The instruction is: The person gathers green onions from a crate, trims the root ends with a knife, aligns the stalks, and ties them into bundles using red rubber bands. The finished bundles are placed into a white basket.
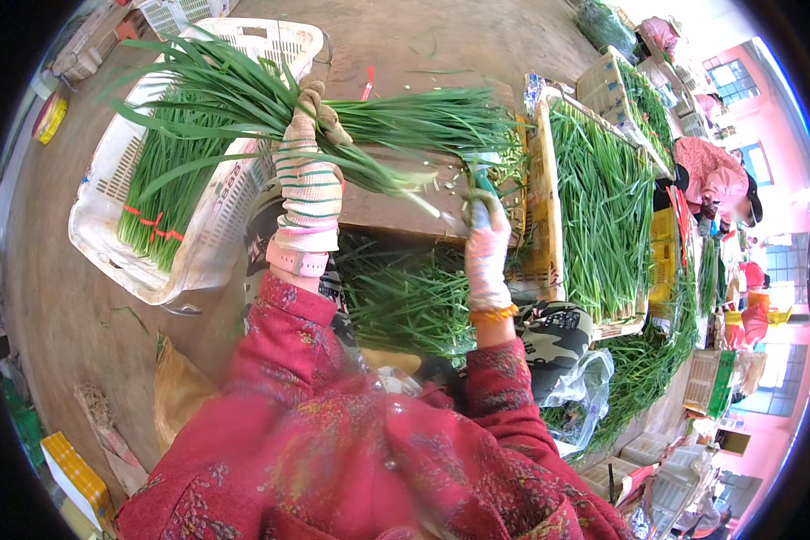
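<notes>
My left hand (310, 128), in a striped knit glove, grips a loose bunch of garlic chives (236, 91). Their leaves fan out to the left, over a white crate, and their pale stem ends point down to the right. My right hand (487, 223), also gloved, is closed around the teal handle of a knife (484, 179); its pale blade is partly visible above the handle. Another pile of garlic chives (418, 120) lies across the wooden board (391, 196) behind both hands. Small pale trimmings are scattered near the knife.
The white plastic crate (101, 253) at left holds chives tied with red bands (152, 226). On the right, a crate (550, 202) is packed with chives (601, 209). Loose leaves (412, 290) lie below the board. A person in pink (712, 169) works farther right.
</notes>
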`<state>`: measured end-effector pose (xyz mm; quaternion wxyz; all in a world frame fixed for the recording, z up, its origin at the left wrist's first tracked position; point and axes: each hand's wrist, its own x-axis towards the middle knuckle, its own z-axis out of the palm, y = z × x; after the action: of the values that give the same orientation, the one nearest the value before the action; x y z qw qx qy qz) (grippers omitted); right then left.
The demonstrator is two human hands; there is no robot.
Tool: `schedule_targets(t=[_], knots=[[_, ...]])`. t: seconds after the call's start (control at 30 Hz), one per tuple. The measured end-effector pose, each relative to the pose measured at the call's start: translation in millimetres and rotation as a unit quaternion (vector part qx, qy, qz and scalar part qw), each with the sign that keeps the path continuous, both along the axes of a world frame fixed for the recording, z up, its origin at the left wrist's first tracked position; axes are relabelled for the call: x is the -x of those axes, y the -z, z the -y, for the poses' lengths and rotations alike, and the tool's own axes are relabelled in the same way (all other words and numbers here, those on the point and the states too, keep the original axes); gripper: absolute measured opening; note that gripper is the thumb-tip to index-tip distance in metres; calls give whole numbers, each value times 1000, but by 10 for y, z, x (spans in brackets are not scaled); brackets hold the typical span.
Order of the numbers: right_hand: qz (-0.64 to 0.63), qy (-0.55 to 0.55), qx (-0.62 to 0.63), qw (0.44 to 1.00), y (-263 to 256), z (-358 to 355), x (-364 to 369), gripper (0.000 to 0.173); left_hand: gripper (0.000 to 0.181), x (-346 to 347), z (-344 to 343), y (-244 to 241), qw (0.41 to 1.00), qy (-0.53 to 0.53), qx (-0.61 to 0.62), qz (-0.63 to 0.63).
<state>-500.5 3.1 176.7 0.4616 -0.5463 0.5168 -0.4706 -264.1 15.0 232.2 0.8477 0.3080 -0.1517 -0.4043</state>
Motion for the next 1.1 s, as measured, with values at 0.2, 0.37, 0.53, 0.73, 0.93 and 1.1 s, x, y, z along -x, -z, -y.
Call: schedule_targets(t=[0.2, 0.37, 0.53, 0.73, 0.93, 1.1], knots=[[-482, -148, 53, 862, -15, 90, 590, 55, 27, 175, 323, 511, 964, -11, -60, 257], [-96, -206, 187, 956, -489, 465, -92, 54, 29, 644, 501, 322, 929, 204, -87, 298], [147, -247, 27, 957, -418, 688, -689, 51, 30, 642, 792, 648, 965, 238, 27, 106], [4, -161, 151, 975, -387, 637, -397, 68, 14, 465, 715, 532, 959, 204, -55, 188], [-50, -133, 90, 986, 200, 407, -373, 42, 22, 414, 437, 367, 964, 162, -14, 212], [58, -35, 46, 997, -43, 239, -623, 25, 22, 379, 225, 299, 985, 136, -107, 5]])
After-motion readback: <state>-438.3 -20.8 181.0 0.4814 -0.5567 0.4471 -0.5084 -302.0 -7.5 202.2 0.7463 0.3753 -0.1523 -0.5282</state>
